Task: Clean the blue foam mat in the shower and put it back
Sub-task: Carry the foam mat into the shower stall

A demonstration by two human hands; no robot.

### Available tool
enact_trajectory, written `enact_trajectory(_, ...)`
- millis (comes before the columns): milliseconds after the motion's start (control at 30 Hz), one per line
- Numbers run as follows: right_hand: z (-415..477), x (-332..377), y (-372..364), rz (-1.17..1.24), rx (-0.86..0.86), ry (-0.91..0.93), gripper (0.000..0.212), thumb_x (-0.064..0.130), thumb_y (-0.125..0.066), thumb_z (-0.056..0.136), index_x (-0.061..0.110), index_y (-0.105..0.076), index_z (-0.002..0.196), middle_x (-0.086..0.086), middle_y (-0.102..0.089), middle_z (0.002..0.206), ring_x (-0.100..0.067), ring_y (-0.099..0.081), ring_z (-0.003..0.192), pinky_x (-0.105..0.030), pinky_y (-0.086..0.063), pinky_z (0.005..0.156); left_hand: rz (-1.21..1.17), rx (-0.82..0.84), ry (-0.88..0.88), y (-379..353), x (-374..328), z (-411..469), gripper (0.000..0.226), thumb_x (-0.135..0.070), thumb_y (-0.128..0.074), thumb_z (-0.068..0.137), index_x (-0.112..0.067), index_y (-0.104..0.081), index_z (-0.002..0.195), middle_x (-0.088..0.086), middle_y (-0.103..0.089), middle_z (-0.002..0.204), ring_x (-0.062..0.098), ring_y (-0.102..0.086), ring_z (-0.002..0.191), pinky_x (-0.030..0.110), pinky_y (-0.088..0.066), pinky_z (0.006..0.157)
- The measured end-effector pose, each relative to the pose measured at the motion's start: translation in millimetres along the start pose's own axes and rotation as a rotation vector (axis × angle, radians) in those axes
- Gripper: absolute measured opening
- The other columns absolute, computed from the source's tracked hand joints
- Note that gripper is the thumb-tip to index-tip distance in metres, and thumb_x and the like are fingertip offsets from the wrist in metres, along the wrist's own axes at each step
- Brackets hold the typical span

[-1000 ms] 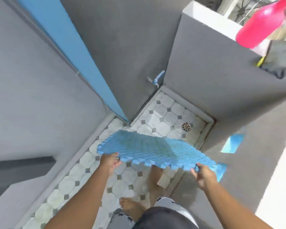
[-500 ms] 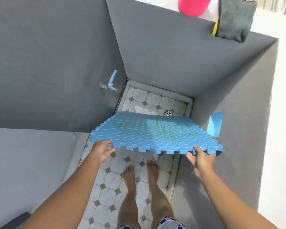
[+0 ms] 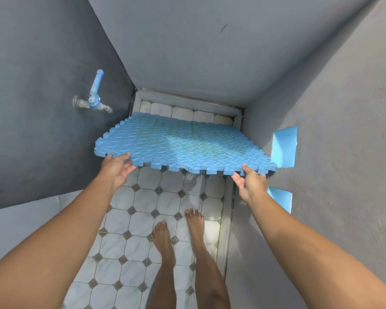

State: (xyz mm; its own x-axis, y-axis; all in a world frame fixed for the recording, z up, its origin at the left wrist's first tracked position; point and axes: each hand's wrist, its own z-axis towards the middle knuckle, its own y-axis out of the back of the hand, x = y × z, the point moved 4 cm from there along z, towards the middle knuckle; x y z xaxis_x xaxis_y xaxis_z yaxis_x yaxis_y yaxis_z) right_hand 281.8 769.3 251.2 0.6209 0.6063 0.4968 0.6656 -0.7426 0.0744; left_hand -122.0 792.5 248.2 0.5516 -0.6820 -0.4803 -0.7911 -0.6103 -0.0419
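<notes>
Single head-worn wide-angle view, facing steeply down and forward, close above the tiled shower floor [image 3: 143, 224], grey walls [image 3: 210, 52] crowding in

We stood in a narrow home shower stall: grey plastered walls [image 3: 198, 52] closed us in on three sides, a blue tap [image 3: 94, 97] stuck out from the left one, and white octagonal floor tiles [image 3: 140, 221] lay under our bare feet [image 3: 165, 237].
</notes>
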Motion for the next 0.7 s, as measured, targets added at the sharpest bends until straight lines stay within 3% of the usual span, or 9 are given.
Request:
enact_trajectory(133, 8, -8, -1, 0.057, 0.007, 0.013, 0.048, 0.0, -0.061, 0.097, 0.012, -0.041, 0.138, -0.014, -0.063, 0.129, -0.043, -0.069, 0.105, -0.057, -0.055, 0.094, 0.023, 0.029, -0.052, -3, -3, 7, 0.047, 0.007, -0.05, 0.102, -0.011, -0.043, 0.145, 0.008, -0.065, 0.121, 0.031, -0.065, 0.117, 0.049, -0.054, 0.101)
enact_trajectory(267, 8, -17, -2, 0.068, -0.005, 0.039, 0.053, 0.001, -0.062, 0.097, 0.013, -0.036, 0.142, -0.016, -0.061, 0.129, -0.044, -0.068, 0.106, -0.055, -0.056, 0.092, 0.102, 0.021, -0.131, 3, -2, 8, 0.033, 0.003, -0.053, 0.103, -0.016, -0.05, 0.13, 0.004, -0.067, 0.118, 0.02, -0.071, 0.101, 0.041, -0.057, 0.094)
enact_trajectory(467, 16, -25, -3, 0.072, -0.032, 0.109, 0.074, 0.002, -0.065, 0.095, 0.012, -0.022, 0.154, -0.019, -0.059, 0.133, -0.036, -0.071, 0.095, -0.05, -0.061, 0.081, 0.081, 0.031, -0.158, 7, 1, 20, 0.026, 0.002, -0.054, 0.103, -0.023, -0.053, 0.109, 0.007, -0.067, 0.119, 0.019, -0.072, 0.1, 0.036, -0.061, 0.085)
enact_trajectory(533, 17, -27, -6, 0.059, -0.033, 0.117, 0.067, 0.002, -0.065, 0.096, 0.01, -0.027, 0.151, -0.019, -0.06, 0.13, -0.034, -0.072, 0.092, -0.046, -0.062, 0.077, 0.082, 0.033, -0.154, 7, 3, 26, 0.028, 0.001, -0.054, 0.103, -0.027, -0.052, 0.107, 0.009, -0.065, 0.127, 0.02, -0.07, 0.105, 0.039, -0.058, 0.093)
enact_trajectory(600, 19, -31, -10, 0.053, -0.031, 0.091, 0.064, 0.002, -0.063, 0.097, 0.013, -0.027, 0.149, -0.018, -0.06, 0.13, -0.034, -0.07, 0.094, -0.048, -0.061, 0.082, 0.098, 0.042, -0.137, 8, 9, 35, 0.028, 0.0, -0.054, 0.103, -0.028, -0.051, 0.111, 0.011, -0.06, 0.137, 0.023, -0.067, 0.115, 0.044, -0.051, 0.106)
enact_trajectory(700, 25, -36, -11, 0.04, -0.035, 0.027, 0.059, 0.0, -0.06, 0.098, 0.016, -0.03, 0.145, -0.017, -0.06, 0.132, -0.037, -0.068, 0.107, -0.053, -0.059, 0.087, 0.111, 0.029, -0.111, 6, 13, 43, 0.045, -0.001, -0.053, 0.104, -0.019, -0.039, 0.143, 0.009, -0.057, 0.139, 0.024, -0.063, 0.119, 0.044, -0.047, 0.111)
